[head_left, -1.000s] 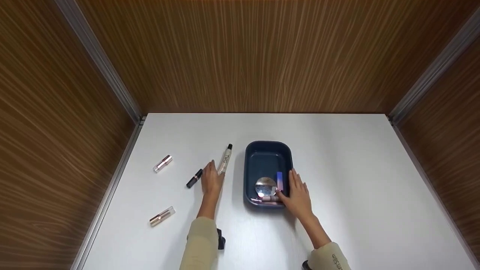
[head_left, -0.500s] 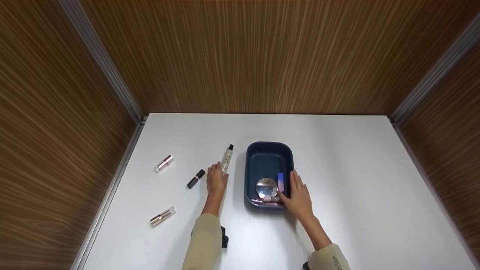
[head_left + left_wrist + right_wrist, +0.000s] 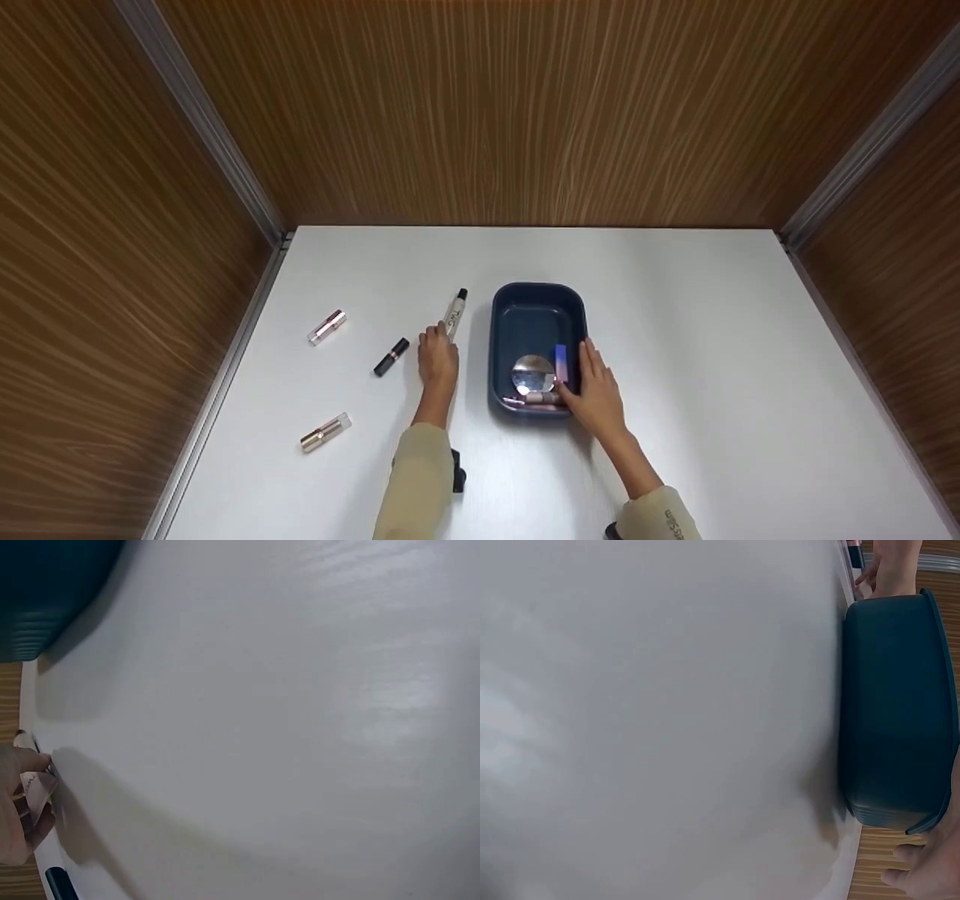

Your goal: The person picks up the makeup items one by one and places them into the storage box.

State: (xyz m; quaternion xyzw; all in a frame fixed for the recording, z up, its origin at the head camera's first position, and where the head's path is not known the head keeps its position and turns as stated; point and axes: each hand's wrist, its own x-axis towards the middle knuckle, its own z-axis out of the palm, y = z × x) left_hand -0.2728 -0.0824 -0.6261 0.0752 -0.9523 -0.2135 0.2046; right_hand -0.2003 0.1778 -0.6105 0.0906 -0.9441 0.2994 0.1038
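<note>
Beside the dark blue box (image 3: pixel 534 324), my left hand (image 3: pixel 439 358) pinches the near end of a white cosmetic tube (image 3: pixel 455 310) with a black cap and dark lettering. The left wrist view shows thumb and fingers around the tube (image 3: pixel 36 793). My right hand (image 3: pixel 598 396) holds the box's right wall near the front, thumb over the rim and fingers along the outside. Inside the box lie a round silver mirror-like disc (image 3: pixel 533 373), a blue-to-pink stick (image 3: pixel 561 364) and slim pinkish tubes (image 3: pixel 541 399). Left of my left hand is a black lipstick (image 3: pixel 391 357).
A clear-capped pink lipstick (image 3: pixel 328 328) lies at the table's left. Nearer the front is a clear-capped gold lipstick (image 3: pixel 325 433). Wood-patterned panels (image 3: pixel 480 112) border the white table (image 3: pixel 697 322) at the back and both sides.
My left hand has shifted right, away from the black lipstick, and its fingers have come onto the white tube's near end. My right hand stays on the box.
</note>
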